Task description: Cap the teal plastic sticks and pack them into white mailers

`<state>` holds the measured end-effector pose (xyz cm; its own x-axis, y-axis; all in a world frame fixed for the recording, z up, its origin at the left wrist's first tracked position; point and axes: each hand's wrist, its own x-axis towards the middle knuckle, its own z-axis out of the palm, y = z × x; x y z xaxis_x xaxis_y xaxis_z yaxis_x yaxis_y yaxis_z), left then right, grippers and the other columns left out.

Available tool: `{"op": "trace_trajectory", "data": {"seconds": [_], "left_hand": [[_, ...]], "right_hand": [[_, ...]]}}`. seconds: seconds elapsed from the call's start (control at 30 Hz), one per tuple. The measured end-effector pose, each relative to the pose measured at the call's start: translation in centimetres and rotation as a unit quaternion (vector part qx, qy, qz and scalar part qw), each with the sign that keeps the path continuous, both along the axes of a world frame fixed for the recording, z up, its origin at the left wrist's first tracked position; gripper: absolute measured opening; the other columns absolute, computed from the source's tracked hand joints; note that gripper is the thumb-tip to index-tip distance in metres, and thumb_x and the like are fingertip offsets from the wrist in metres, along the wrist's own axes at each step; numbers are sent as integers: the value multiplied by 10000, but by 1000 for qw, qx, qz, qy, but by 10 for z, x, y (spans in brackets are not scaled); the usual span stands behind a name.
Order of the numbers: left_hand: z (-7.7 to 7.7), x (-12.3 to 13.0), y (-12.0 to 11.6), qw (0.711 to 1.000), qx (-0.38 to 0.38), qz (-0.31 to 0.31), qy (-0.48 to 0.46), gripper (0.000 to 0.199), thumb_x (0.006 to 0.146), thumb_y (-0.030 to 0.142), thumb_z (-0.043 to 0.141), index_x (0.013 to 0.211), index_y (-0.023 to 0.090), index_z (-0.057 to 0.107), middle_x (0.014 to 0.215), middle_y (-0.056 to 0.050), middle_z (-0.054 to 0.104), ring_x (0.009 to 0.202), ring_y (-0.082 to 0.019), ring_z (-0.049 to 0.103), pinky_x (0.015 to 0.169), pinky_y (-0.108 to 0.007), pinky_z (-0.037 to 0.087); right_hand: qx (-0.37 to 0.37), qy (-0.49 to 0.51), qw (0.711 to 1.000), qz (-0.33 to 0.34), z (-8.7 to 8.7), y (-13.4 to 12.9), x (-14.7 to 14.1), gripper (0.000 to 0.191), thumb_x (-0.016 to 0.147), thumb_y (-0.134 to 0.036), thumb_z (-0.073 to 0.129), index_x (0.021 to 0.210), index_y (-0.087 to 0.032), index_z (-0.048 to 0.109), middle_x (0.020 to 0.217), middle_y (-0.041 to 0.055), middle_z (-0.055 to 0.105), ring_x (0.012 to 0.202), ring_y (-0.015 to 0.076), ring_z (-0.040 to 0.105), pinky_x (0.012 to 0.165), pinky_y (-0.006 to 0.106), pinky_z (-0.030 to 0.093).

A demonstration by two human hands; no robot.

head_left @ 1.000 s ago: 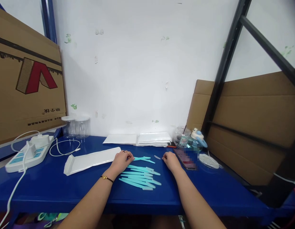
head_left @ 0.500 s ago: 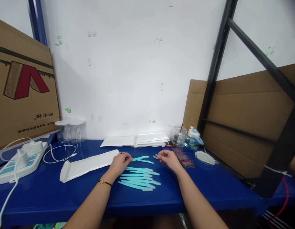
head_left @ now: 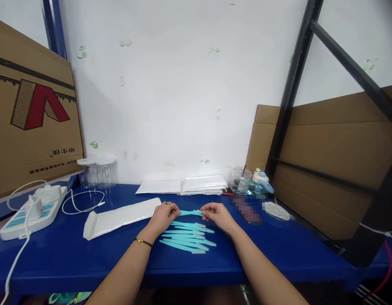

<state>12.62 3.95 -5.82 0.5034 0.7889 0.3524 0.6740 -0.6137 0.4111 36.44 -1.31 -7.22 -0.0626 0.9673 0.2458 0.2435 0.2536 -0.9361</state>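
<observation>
Thin turquoise eyebrow razors are stretched between my two hands, just above the table; they look like two lying together. My left hand pinches their handle ends. With closed fingertips, my right hand grips the other end, hiding the tips. Whether a small clear cap is still in those fingers cannot be seen. Right below my hands, a loose row of several more turquoise razors lies on the blue table. Left of my left hand lies a long white plastic mailer.
White envelopes are stacked by the wall. Two clear jars and a white power strip with cables stand left. To the right are a phone, a clear cup, a coiled white cable and a dark metal post.
My right hand has moved left, bringing the small pale clear piece in its fingers to the razors' ends; that piece is now hidden. The razors' spread tips have come together. The view has shifted slightly.
</observation>
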Motion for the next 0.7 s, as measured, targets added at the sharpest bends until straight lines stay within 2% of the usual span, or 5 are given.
{"op": "trace_trajectory", "data": {"seconds": [0.13, 0.27, 0.33, 0.53, 0.7], "left_hand": [[0, 1, -2, 1000, -16, -13, 19, 231, 812, 392, 479, 753, 220, 622, 775, -11, 639, 818, -184, 544, 703, -278, 369], [-2, -1, -2, 998, -39, -24, 34, 233, 786, 420, 510, 737, 237, 645, 800, -7, 649, 850, -196, 546, 732, -292, 374], [-3, -1, -1, 999, -30, -17, 30, 220, 796, 407, 501, 796, 249, 654, 842, -8, 644, 859, -195, 548, 744, -297, 379], [-1, 11, 12, 998, 9, 23, 55, 255, 821, 346, 488, 1010, 259, 636, 1073, -39, 607, 1024, -227, 507, 847, -331, 380], [-1, 26, 27, 996, -2, 21, 92, 167, 764, 332, 566, 880, 265, 665, 993, -31, 624, 993, -238, 512, 817, -331, 389]], "right_hand": [[5, -75, 997, -3, -1, 2, 0, 331, 709, -417, 633, 878, -136, 671, 631, 26, 664, 590, 156, 617, 582, 264, 474], [73, -232, 952, -183, 0, 7, 23, 233, 790, -315, 530, 883, -169, 685, 810, 52, 670, 740, 175, 609, 696, 281, 461], [70, -266, 933, -234, -3, 11, 33, 195, 783, -271, 528, 825, -166, 686, 835, 65, 642, 784, 189, 589, 738, 297, 440], [26, -314, 917, -243, -17, 24, 34, 58, 702, -203, 622, 702, -173, 672, 812, 55, 598, 753, 177, 564, 697, 272, 413], [5, -314, 922, -227, -18, 21, 38, 51, 684, -197, 634, 674, -172, 677, 767, 51, 638, 713, 166, 580, 626, 241, 405]]}}
